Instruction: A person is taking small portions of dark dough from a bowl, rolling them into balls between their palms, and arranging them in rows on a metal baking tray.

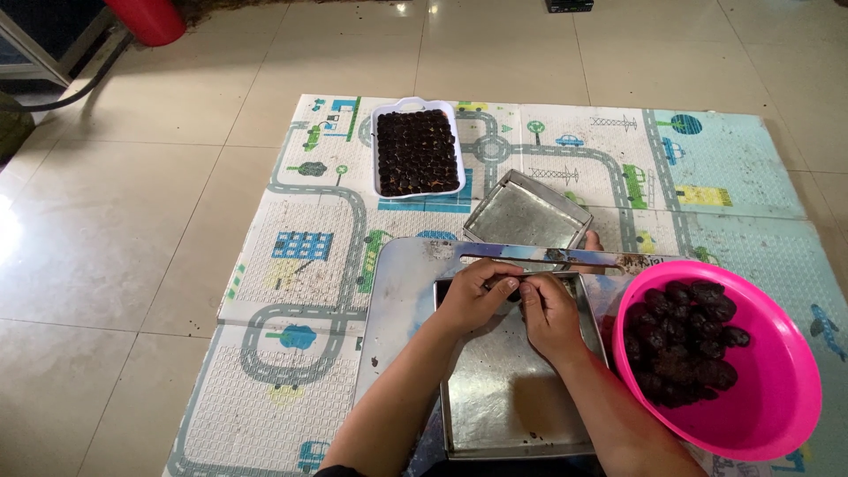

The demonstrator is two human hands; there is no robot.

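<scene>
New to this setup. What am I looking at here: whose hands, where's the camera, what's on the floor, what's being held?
There is no machine: a person works with two bare hands, and the single picture comes from a camera worn on their head, looking down.

On the tiled floor lies a play mat printed with roads. On it, near the person, sits a shallow metal tray on a larger board. A second metal tray lies just beyond, tilted. To the right is a pink bowl of dark fruit. Further off, a white tray is packed with rows of the same dark pieces.

The left hand and right hand meet over the near tray's far edge, pinching one small dark piece between the fingertips.
</scene>
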